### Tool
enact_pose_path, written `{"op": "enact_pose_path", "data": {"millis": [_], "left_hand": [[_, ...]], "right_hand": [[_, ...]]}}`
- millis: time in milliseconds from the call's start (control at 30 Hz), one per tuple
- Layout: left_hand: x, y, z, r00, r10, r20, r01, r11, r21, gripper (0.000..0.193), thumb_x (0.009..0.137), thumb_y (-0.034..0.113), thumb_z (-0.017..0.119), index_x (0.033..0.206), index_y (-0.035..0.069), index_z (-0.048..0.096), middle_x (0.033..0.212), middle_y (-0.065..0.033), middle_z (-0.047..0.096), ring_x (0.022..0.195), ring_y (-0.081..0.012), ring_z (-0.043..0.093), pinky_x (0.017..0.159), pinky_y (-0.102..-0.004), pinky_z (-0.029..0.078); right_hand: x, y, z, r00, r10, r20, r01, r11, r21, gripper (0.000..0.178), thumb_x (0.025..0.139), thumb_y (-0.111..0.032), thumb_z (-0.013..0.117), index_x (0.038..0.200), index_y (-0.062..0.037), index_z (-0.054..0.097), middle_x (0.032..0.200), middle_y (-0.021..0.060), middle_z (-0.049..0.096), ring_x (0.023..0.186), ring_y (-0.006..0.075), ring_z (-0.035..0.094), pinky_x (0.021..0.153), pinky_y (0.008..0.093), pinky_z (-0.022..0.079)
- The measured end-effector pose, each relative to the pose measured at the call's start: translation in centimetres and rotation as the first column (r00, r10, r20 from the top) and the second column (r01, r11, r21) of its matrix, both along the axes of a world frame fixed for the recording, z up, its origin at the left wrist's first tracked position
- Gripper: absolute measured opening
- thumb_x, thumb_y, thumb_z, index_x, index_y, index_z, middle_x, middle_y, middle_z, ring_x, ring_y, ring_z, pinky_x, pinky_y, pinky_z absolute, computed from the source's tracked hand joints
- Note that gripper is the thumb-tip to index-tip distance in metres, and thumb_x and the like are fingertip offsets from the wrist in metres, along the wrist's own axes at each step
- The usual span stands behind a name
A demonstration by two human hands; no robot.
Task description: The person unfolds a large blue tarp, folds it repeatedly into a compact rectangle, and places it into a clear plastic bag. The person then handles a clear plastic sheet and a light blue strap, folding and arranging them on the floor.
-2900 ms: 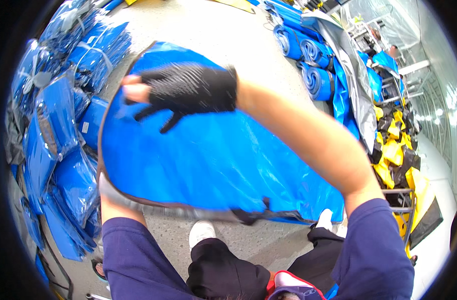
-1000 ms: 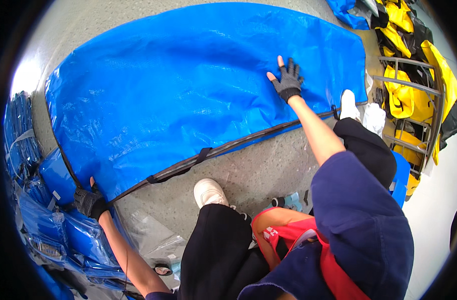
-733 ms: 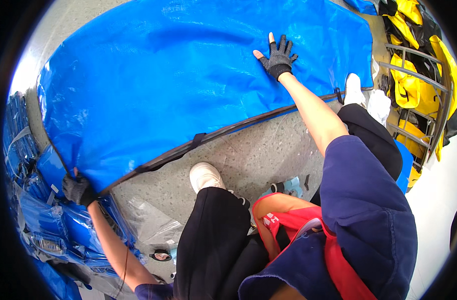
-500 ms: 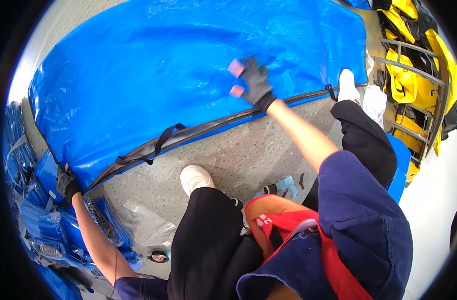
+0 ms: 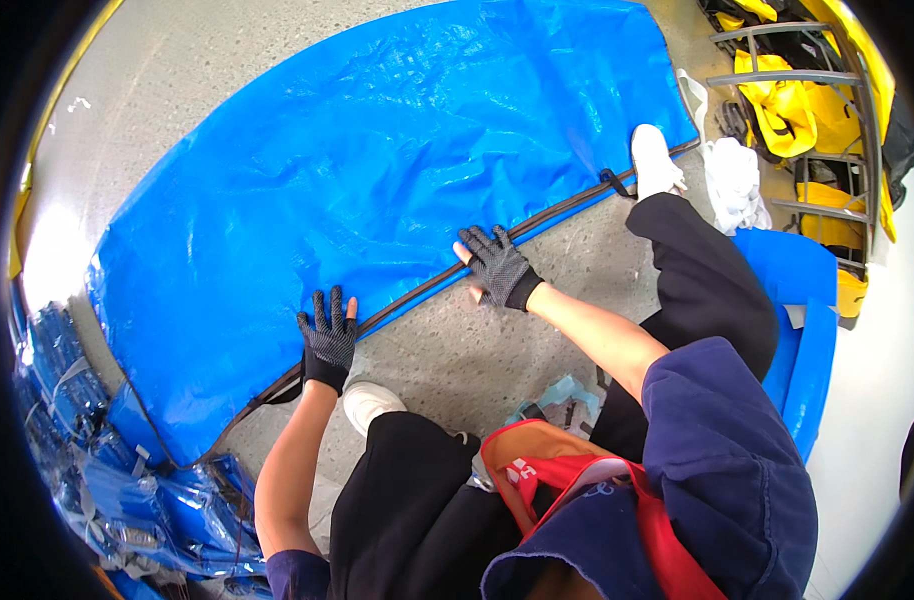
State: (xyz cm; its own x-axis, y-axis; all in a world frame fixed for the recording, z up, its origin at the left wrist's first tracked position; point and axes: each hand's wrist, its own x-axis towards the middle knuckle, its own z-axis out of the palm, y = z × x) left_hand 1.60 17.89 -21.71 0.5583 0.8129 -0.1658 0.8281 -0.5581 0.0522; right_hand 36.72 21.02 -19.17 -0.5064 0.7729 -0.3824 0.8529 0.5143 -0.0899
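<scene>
A large blue tarpaulin bag (image 5: 377, 150) lies flat on the floor, its glossy surface lightly wrinkled. Along its near side runs a dark zipper edge (image 5: 422, 293), with a black strap loop (image 5: 615, 182) near the right end. My left hand (image 5: 329, 338), in a dark dotted glove with bare fingertips, lies with fingers spread on that edge, left of the middle. To its right, my gloved right hand (image 5: 497, 264) rests on the same edge, fingers apart and thumb out. Neither hand grips anything. A second black strap shows only partly beside my left wrist.
Clear-wrapped blue bundles (image 5: 147, 500) pile up at the lower left. A metal rack (image 5: 792, 76) with yellow bags (image 5: 777, 105) stands at the right, near white crumpled material (image 5: 734, 182) and a blue container (image 5: 802, 375). My white shoe (image 5: 657, 160) stands at the bag's right end.
My left hand has let go of the bag's left corner and moved right onto the near edge. My right hand has come down to that edge, which now lies straighter and closed up.
</scene>
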Motion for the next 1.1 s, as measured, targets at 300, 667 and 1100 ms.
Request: {"op": "enact_pose_path", "data": {"millis": [300,667,1100], "left_hand": [[-3.4,3.0,4.7,0.942,-0.313,-0.121,0.109,0.627,-0.772,0.055,0.090,0.045,0.042,0.132,0.010,0.046,0.136,-0.0201,0.043,0.114,-0.0437,0.050,0.098,-0.0503,0.039],[6.6,13.0,2.4,0.939,-0.309,0.151,0.335,0.921,-0.199,0.067,0.087,0.064,0.035,0.142,0.026,0.034,0.151,-0.0102,0.021,0.140,-0.0348,0.014,0.110,-0.0604,0.001],[-6.6,4.4,-0.2,0.943,-0.107,0.314,0.272,0.792,-0.547,0.055,0.091,0.032,0.043,0.141,0.012,0.033,0.150,-0.0129,0.025,0.139,-0.0307,0.022,0.113,-0.0459,0.011]], "right_hand": [[0.8,-0.3,0.0,0.987,0.101,-0.126,-0.081,0.985,0.156,0.043,0.083,-0.013,0.056,0.125,-0.0220,0.054,0.135,0.0077,0.048,0.124,0.0297,0.044,0.097,0.0562,0.033],[3.0,10.3,17.7,0.994,0.098,0.044,-0.047,0.762,-0.646,0.031,0.082,-0.019,0.057,0.111,-0.0246,0.065,0.090,0.0116,0.067,0.078,0.0300,0.064,0.067,0.0396,0.051],[-1.8,31.0,6.7,0.978,-0.052,0.203,0.180,0.707,-0.684,0.067,0.078,-0.056,0.057,0.122,-0.0061,0.057,0.122,0.0178,0.057,0.110,0.0308,0.056,0.096,0.0391,0.043]]}}
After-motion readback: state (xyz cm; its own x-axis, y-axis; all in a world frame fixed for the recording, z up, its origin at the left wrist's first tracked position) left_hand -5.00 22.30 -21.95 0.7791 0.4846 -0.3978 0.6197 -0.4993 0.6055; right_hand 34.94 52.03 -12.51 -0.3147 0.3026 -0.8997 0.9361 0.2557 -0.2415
